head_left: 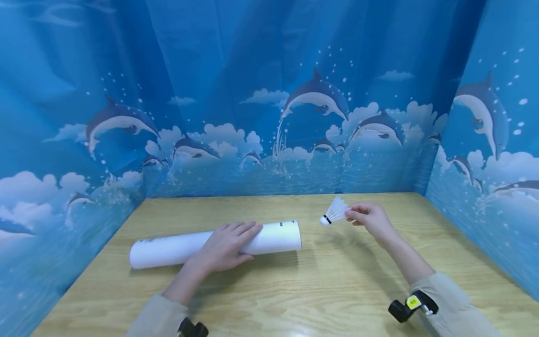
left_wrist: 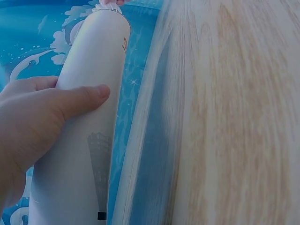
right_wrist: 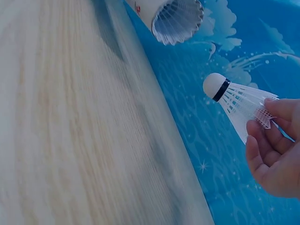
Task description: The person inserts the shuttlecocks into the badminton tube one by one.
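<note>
A long white shuttlecock tube (head_left: 177, 249) lies roughly crosswise, its right end a little farther back. My left hand (head_left: 229, 245) grips it around the middle, and the left wrist view shows the thumb (left_wrist: 89, 99) across its side, above a printed grey shuttlecock picture. In the right wrist view the tube's end (right_wrist: 178, 23) is open, with white feather-like skirts inside. My right hand (head_left: 372, 223) pinches a white shuttlecock (head_left: 335, 211) by the skirt's rim. Its round cork, banded in black, points left toward the open end, a short gap apart from it.
Below is a light wood-grain table (head_left: 294, 295). A blue curtain (head_left: 236, 93) printed with dolphins and clouds closes off the back and both sides. Each sleeve carries a black wrist mount, the right one (head_left: 414, 304) bearing a yellow label.
</note>
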`<state>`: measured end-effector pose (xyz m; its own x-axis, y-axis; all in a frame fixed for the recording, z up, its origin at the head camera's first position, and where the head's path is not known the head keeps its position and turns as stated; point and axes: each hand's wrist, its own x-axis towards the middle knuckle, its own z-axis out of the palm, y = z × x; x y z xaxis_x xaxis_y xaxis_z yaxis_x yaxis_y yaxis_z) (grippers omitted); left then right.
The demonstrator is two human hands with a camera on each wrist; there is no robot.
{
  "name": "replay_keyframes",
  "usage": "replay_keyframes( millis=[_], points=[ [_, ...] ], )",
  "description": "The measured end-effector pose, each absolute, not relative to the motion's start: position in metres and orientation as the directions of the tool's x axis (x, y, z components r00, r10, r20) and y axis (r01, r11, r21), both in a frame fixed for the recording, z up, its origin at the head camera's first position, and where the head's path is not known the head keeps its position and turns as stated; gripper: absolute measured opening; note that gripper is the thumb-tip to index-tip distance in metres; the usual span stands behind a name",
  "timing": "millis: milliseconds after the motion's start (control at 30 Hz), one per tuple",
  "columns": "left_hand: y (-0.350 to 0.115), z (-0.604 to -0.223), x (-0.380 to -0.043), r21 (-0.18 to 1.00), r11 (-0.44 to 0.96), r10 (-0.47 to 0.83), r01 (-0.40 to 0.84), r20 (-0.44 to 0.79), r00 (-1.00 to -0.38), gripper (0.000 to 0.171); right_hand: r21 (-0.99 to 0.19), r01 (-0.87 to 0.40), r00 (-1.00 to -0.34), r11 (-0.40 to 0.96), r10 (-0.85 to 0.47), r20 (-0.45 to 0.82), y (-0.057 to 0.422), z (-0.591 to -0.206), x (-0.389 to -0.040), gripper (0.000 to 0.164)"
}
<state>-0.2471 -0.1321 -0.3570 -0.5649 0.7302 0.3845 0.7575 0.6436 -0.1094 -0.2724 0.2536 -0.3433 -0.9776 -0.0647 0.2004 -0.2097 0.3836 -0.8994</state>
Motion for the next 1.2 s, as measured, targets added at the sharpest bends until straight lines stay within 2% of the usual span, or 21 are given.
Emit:
replay_keyframes(
  millis=[200,633,1200],
  points=[
    [-0.133,-0.357,-0.247,-0.105,0.644,0.728,0.757,0.386,-0.566,0.079,-0.934,-0.175,-0.984,0.311,-0.088,0.155,0.240,-0.344,-0.263,0.037],
    [-0.133,-0.358,-0.247,-0.103,0.652,0.722,0.751,0.389,-0.573,0.080,-0.964,-0.169,-0.981,0.204,-0.132,0.144,0.205,-0.350,-0.248,0.034],
    [-0.132,-0.358,-0.248,-0.122,0.636,0.732,0.762,0.407,-0.546,0.079,-0.957,-0.223,-0.967,0.186,-0.169,0.193,0.176,-0.360,-0.240,0.026]
  ],
)
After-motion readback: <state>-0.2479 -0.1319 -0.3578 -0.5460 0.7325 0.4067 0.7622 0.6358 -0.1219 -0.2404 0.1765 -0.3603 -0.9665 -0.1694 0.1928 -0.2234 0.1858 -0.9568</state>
